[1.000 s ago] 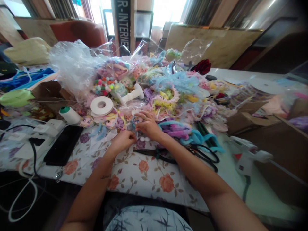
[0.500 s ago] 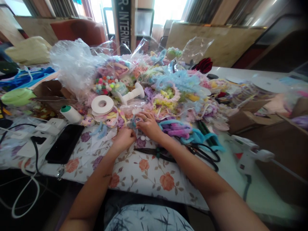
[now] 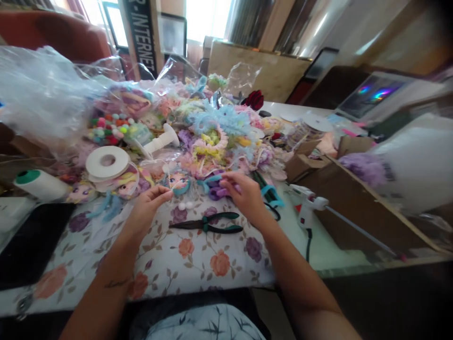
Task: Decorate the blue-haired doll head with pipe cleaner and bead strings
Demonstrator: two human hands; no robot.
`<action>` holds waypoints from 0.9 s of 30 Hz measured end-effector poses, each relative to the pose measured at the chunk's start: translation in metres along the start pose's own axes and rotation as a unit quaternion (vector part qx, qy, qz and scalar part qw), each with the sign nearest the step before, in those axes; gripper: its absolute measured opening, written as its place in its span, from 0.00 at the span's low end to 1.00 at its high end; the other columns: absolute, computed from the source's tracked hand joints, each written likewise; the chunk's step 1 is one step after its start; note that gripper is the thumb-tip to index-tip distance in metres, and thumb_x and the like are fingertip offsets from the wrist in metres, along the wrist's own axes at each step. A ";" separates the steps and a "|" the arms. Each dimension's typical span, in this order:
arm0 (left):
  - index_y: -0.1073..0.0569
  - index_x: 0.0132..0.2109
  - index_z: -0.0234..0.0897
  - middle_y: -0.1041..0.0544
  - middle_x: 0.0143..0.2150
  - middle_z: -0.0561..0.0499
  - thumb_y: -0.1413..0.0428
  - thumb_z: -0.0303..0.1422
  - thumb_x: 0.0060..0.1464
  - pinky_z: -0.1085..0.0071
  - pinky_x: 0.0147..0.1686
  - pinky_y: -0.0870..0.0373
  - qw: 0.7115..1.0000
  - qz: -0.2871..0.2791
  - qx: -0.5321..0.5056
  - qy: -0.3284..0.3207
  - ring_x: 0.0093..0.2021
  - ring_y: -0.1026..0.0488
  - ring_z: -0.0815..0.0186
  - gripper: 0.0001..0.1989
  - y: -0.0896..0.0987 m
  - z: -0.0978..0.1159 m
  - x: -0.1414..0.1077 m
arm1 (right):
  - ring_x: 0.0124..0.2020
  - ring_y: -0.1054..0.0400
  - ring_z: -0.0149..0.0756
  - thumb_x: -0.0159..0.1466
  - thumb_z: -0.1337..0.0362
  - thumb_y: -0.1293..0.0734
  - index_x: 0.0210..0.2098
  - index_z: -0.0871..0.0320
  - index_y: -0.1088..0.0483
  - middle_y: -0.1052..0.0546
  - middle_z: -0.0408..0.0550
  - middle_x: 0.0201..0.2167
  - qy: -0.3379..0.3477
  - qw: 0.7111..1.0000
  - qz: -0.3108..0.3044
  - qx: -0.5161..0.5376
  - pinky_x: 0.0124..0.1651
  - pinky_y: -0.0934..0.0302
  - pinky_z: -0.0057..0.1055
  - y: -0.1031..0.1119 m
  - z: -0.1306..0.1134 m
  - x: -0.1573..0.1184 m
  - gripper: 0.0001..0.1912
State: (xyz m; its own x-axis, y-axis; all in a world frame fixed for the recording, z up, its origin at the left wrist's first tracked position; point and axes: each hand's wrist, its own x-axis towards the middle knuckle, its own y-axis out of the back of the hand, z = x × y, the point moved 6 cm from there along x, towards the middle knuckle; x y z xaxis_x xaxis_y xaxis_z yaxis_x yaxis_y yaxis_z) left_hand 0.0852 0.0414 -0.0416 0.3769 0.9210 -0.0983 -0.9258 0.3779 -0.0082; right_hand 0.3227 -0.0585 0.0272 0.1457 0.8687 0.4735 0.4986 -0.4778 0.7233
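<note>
My left hand [image 3: 153,200] is closed in a pinch on a thin beaded strand [image 3: 172,182], which runs across a blue-haired doll head [image 3: 179,181] lying on the cloth. A few white round beads [image 3: 186,206] sit just below the head. My right hand [image 3: 246,194] reaches over a bundle of purple and blue fuzzy stems [image 3: 218,192], its fingers apart and slightly bent. Whether its fingertips touch the stems is unclear. Between my forearms lie green-handled pliers [image 3: 207,223] with their jaws pointing left.
Behind my hands rises a pile of pastel trims [image 3: 219,118]. White ribbon spools [image 3: 108,161], a thread cone [image 3: 42,183] and a dark phone [image 3: 33,241] stand or lie leftward. To the right are a glue gun [image 3: 307,205] and a cardboard box [image 3: 375,217].
The view has turned right. My right hand has left the doll head and moved right over the fuzzy stems, uncovering the head and pliers. My left hand has moved left, still pinching.
</note>
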 end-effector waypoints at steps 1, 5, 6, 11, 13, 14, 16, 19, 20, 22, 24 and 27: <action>0.25 0.32 0.36 0.27 0.30 0.53 0.36 0.40 0.46 0.72 0.38 0.37 1.000 -0.004 -0.029 0.011 0.33 0.32 0.67 0.12 -0.002 -0.001 -0.002 | 0.35 0.26 0.39 0.68 0.56 0.38 0.40 0.57 0.25 0.20 0.50 0.35 -0.048 0.998 -0.026 -0.039 0.40 0.35 0.33 0.016 0.014 -0.015 0.13; 0.24 0.32 0.35 0.26 0.30 0.52 0.35 0.39 0.44 0.73 0.36 0.37 0.994 -0.017 -0.098 0.047 0.32 0.32 0.69 0.12 -0.009 -0.005 -0.005 | 0.35 0.26 0.43 0.62 0.59 0.33 0.33 0.58 0.25 0.21 0.51 0.32 -0.158 0.957 -0.170 -0.172 0.37 0.36 0.34 0.051 0.071 -0.076 0.09; 0.24 0.31 0.34 0.25 0.29 0.53 0.34 0.39 0.44 0.73 0.36 0.37 0.993 -0.018 -0.107 0.055 0.32 0.32 0.69 0.12 -0.010 -0.007 -0.005 | 0.37 0.26 0.45 0.60 0.60 0.32 0.36 0.58 0.25 0.20 0.52 0.35 -0.170 0.951 -0.186 -0.177 0.39 0.35 0.34 0.054 0.082 -0.087 0.09; 0.24 0.30 0.33 0.25 0.28 0.53 0.33 0.36 0.42 0.75 0.35 0.36 0.985 -0.027 -0.152 0.076 0.30 0.32 0.72 0.11 -0.015 -0.009 -0.003 | 0.37 0.26 0.45 0.57 0.56 0.30 0.37 0.58 0.26 0.21 0.53 0.35 -0.169 0.951 -0.210 -0.154 0.38 0.36 0.34 0.040 0.111 -0.097 0.13; 0.24 0.30 0.32 0.25 0.27 0.53 0.33 0.35 0.41 0.76 0.34 0.35 0.981 -0.024 -0.175 0.084 0.30 0.32 0.72 0.12 -0.016 -0.010 -0.002 | 0.31 0.28 0.43 0.57 0.53 0.31 0.30 0.57 0.29 0.22 0.50 0.29 -0.161 0.945 -0.233 -0.161 0.32 0.39 0.33 0.035 0.112 -0.091 0.12; 0.24 0.30 0.32 0.25 0.27 0.53 0.32 0.35 0.40 0.76 0.33 0.35 0.978 -0.022 -0.187 0.088 0.29 0.32 0.73 0.12 -0.015 -0.010 -0.002 | 0.28 0.29 0.42 0.57 0.52 0.32 0.27 0.56 0.30 0.23 0.49 0.27 -0.156 0.942 -0.248 -0.166 0.29 0.41 0.33 0.035 0.110 -0.088 0.13; 0.24 0.29 0.31 0.25 0.26 0.53 0.32 0.34 0.39 0.76 0.32 0.35 0.973 -0.018 -0.207 0.098 0.28 0.32 0.73 0.12 -0.015 -0.011 -0.001 | 0.24 0.31 0.41 0.57 0.50 0.32 0.24 0.54 0.32 0.24 0.48 0.23 -0.153 0.934 -0.270 -0.177 0.26 0.44 0.34 0.043 0.108 -0.085 0.15; 0.23 0.28 0.31 0.25 0.26 0.52 0.32 0.32 0.38 0.75 0.32 0.34 0.965 -0.009 -0.235 0.117 0.28 0.31 0.72 0.11 -0.014 -0.012 -0.001 | 0.22 0.30 0.42 0.54 0.51 0.29 0.28 0.52 0.28 0.23 0.52 0.23 -0.176 0.929 -0.261 -0.194 0.25 0.43 0.37 0.079 0.110 -0.089 0.12; 0.23 0.28 0.31 0.25 0.25 0.52 0.32 0.32 0.38 0.75 0.32 0.34 0.962 -0.005 -0.242 0.125 0.28 0.30 0.72 0.10 -0.014 -0.013 -0.001 | 0.22 0.30 0.43 0.52 0.49 0.27 0.30 0.50 0.26 0.22 0.54 0.24 -0.180 0.929 -0.255 -0.198 0.25 0.43 0.39 0.093 0.111 -0.093 0.13; 0.23 0.28 0.31 0.25 0.25 0.52 0.32 0.30 0.38 0.75 0.32 0.33 0.957 -0.001 -0.256 0.138 0.28 0.30 0.72 0.10 -0.015 -0.014 -0.001 | 0.22 0.29 0.44 0.48 0.43 0.26 0.31 0.46 0.24 0.21 0.57 0.27 -0.182 0.933 -0.236 -0.203 0.25 0.42 0.41 0.117 0.110 -0.099 0.18; 0.23 0.28 0.31 0.25 0.25 0.52 0.31 0.30 0.37 0.75 0.32 0.33 0.953 -0.002 -0.266 0.145 0.27 0.30 0.72 0.10 -0.016 -0.014 -0.001 | 0.26 0.26 0.45 0.47 0.38 0.28 0.33 0.44 0.24 0.20 0.58 0.30 -0.171 0.949 -0.187 -0.185 0.28 0.40 0.42 0.128 0.100 -0.100 0.22; 0.22 0.29 0.31 0.25 0.26 0.52 0.31 0.30 0.38 0.74 0.33 0.33 0.954 -0.017 -0.266 0.134 0.28 0.30 0.72 0.10 -0.018 -0.013 -0.001 | 0.28 0.27 0.44 0.49 0.35 0.31 0.35 0.46 0.26 0.20 0.54 0.30 -0.144 0.975 -0.122 -0.120 0.30 0.37 0.40 0.107 0.064 -0.090 0.25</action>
State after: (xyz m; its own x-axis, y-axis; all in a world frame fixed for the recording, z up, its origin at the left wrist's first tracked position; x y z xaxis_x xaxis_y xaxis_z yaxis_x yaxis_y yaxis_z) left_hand 0.1010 0.0324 -0.0545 0.4512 0.8250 -0.3402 -0.8244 0.2395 -0.5128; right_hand 0.4179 -0.1791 0.0299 0.2992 0.9444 0.1362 0.3398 -0.2388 0.9097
